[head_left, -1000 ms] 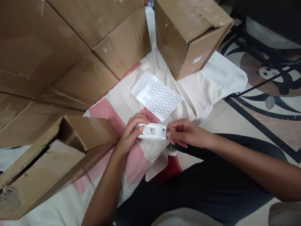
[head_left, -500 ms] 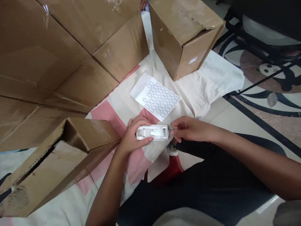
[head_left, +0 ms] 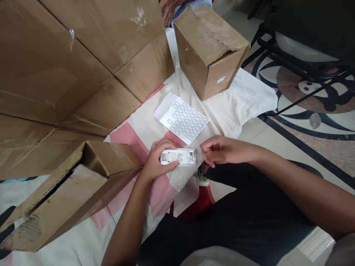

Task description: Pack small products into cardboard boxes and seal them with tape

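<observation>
My left hand (head_left: 161,160) is wrapped round a white tape dispenser (head_left: 179,157), thumb on the near side and fingers on the far side. Just right of the dispenser, my right hand (head_left: 217,150) pinches the end of a strip of clear tape (head_left: 199,156) that runs out from the cutter end. Beyond both hands lies a white sheet of outlined oblong labels (head_left: 184,120) on the pink and white cloth (head_left: 166,190); a few labels are gone from it.
Large cardboard boxes (head_left: 83,66) stand at the left and back. An open-flapped box (head_left: 74,199) is at the near left, a taped box (head_left: 210,48) at the back. Another person's hand (head_left: 168,11) shows behind. A red stool (head_left: 198,203) is below.
The view has shifted slightly, and more of the other person's hand shows at the top. My hands keep their holds, with a little tape visible between them.
</observation>
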Demonstrator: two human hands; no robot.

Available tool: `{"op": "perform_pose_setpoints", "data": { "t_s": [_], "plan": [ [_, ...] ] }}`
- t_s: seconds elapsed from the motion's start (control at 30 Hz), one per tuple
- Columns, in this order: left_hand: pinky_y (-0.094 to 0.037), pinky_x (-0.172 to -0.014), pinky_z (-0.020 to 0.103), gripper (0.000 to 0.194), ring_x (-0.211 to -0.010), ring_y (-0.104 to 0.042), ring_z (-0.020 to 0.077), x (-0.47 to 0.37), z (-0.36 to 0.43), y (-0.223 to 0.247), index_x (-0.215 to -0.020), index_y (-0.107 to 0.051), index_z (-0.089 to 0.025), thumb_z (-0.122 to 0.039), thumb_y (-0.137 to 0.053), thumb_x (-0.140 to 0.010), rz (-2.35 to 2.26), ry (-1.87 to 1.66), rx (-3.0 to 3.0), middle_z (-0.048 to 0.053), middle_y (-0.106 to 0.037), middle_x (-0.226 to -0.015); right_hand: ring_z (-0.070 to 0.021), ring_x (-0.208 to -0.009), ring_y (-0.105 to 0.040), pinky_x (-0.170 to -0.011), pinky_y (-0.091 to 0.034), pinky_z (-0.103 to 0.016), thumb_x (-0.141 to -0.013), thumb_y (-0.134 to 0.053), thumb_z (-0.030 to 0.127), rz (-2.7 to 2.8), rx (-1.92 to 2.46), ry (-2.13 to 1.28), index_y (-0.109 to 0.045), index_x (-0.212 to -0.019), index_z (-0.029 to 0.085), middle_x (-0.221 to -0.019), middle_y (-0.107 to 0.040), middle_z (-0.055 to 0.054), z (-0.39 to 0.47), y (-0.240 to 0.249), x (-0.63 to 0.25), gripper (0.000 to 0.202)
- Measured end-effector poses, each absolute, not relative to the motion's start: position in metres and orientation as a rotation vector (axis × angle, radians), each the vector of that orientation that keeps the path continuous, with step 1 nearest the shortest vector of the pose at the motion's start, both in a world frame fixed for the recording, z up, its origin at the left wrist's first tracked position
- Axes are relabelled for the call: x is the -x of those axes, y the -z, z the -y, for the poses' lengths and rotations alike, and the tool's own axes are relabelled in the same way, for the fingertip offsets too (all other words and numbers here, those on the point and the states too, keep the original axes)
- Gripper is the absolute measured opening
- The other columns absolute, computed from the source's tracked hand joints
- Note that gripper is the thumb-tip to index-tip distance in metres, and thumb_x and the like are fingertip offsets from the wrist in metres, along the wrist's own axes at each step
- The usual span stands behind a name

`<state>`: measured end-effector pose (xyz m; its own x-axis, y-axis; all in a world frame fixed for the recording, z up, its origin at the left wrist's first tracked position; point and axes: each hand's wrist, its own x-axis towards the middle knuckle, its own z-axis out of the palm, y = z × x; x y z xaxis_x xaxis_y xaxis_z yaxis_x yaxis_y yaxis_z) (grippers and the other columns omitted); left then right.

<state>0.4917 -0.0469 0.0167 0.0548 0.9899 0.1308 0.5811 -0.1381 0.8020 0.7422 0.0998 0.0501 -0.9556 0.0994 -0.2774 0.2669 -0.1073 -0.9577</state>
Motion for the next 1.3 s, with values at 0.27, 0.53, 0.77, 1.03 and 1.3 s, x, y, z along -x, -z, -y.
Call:
{"op": "perform_pose_setpoints", "data": {
  "t_s": [0.27, 0.53, 0.77, 1.03, 1.3],
  "plan": [
    [-0.038, -0.095, 0.039, 0.03, -0.104, -0.061, 0.0242, -0.492, 0.047, -0.016, -0.102, -0.059, -0.024, -0.034, -0.074, -0.079, -1.568, -0.96, -1.766, 0.003, -0.066, -0.104, -0.0091, -0.055, -0.038, -0.052, -0.025, -0.026, -0.081, -0.053, 0.014, -2.36, -0.649, 1.736, -0.042, -0.062, 0.018, -0.059, -0.041, 0.004, -0.101, -0.045, -0.739, 0.023],
    [-0.038, -0.096, 0.04, 0.029, -0.104, -0.06, 0.0249, -0.494, 0.048, -0.02, -0.1, -0.06, -0.023, -0.039, -0.073, -0.079, -1.614, -0.921, -1.731, 0.004, -0.067, -0.105, -0.008, -0.057, -0.037, -0.055, -0.029, -0.024, -0.089, -0.057, 0.022, -2.263, -0.418, 1.972, -0.046, -0.066, 0.018, -0.063, -0.041, 0.005, -0.11, -0.07, -0.749, 0.026],
    [-0.041, -0.097, 0.041, 0.034, -0.104, -0.06, 0.0238, -0.493, 0.048, -0.016, -0.105, -0.06, -0.022, -0.041, -0.073, -0.08, -1.571, -0.989, -1.762, 0.006, -0.066, -0.107, -0.0057, -0.054, -0.033, -0.053, -0.027, -0.022, -0.094, -0.059, 0.026, -2.288, -0.27, 2.149, -0.045, -0.065, 0.017, -0.063, -0.047, 0.004, -0.105, -0.095, -0.745, 0.034],
    [-0.049, -0.084, 0.04, 0.062, -0.093, -0.059, 0.0236, -0.53, 0.066, -0.039, -0.102, -0.055, -0.022, -0.078, -0.062, -0.076, -1.695, -1.617, -1.755, 0.008, -0.059, -0.099, -0.0068, -0.056, -0.038, -0.056, -0.029, -0.022, -0.09, -0.057, 0.021, -2.489, 0.021, 2.078, -0.041, -0.062, 0.018, -0.06, -0.045, 0.005, -0.078, -0.124, -0.709, 0.032],
    [-0.038, -0.069, 0.033, 0.022, -0.069, -0.054, 0.0162, -0.523, 0.149, -0.119, -0.074, -0.055, -0.022, -0.029, -0.063, -0.093, -2.374, -1.174, -2.206, -0.001, -0.059, -0.07, -0.0126, -0.063, -0.048, -0.06, -0.028, -0.025, -0.088, -0.063, 0.035, -2.994, -0.127, 1.224, -0.055, -0.077, 0.018, -0.07, -0.057, 0.0, -0.052, -0.135, -0.662, 0.022]
  ]
}}
